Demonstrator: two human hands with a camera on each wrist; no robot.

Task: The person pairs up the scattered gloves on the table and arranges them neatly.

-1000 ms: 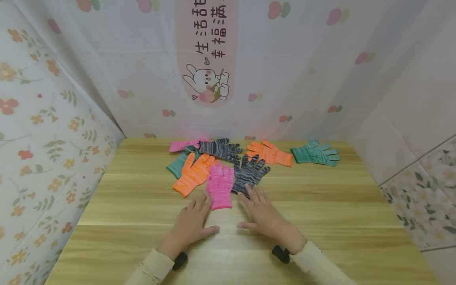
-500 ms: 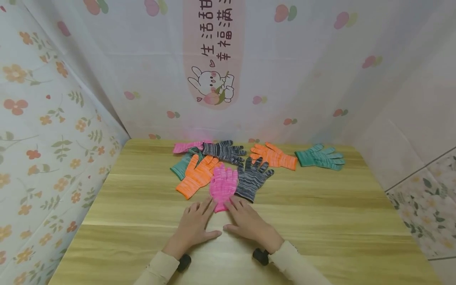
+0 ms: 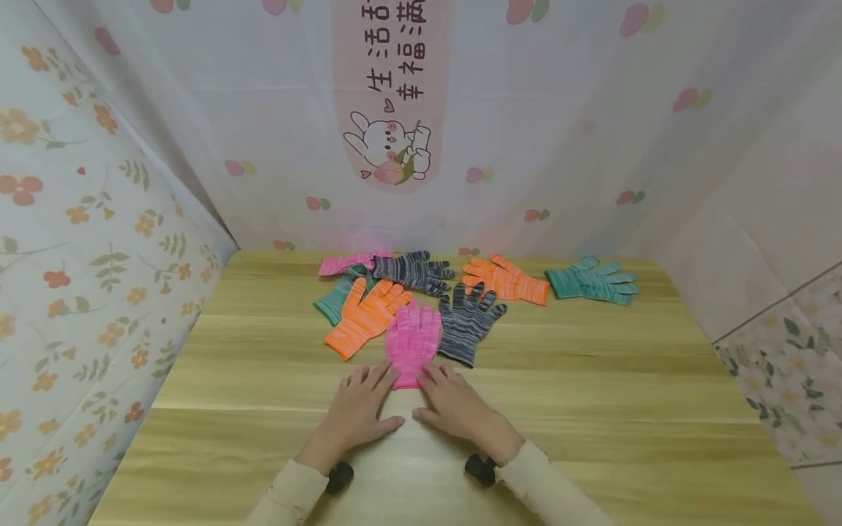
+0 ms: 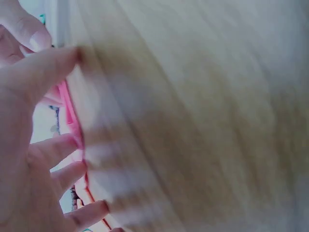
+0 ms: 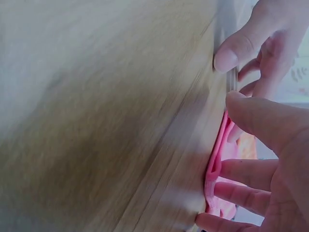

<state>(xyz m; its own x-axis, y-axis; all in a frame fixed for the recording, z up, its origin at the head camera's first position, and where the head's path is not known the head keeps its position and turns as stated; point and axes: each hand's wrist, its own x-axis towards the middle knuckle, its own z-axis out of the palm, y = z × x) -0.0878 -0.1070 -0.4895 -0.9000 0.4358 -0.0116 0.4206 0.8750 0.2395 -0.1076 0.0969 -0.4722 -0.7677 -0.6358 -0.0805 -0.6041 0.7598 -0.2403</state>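
A pink knit glove [image 3: 413,340] lies flat on the wooden table, its fingers pointing away and its cuff toward me. My left hand [image 3: 358,409] is at the cuff's left side, fingertips on its edge. On the other side, my right hand [image 3: 460,405] touches the cuff with its fingertips. Both hands have extended fingers, thumbs pointing inward at each other. In the right wrist view the pink cuff [image 5: 217,159] shows as a folded edge by the fingers. A grey-black striped glove [image 3: 468,321] lies just right of the pink one, and an orange glove [image 3: 368,314] overlaps its left.
Behind lie a second pink glove [image 3: 342,264], a green glove [image 3: 338,296] partly covered, and another grey-black glove [image 3: 414,272]. Farther right are an orange glove [image 3: 506,280] and a green glove [image 3: 592,281]. A patterned curtain [image 3: 526,131] stands at the table's back edge.
My right hand has moved left from the grey-black glove's cuff to the pink glove's cuff. The left hand stays at the pink cuff's left side. The gloves keep their places.
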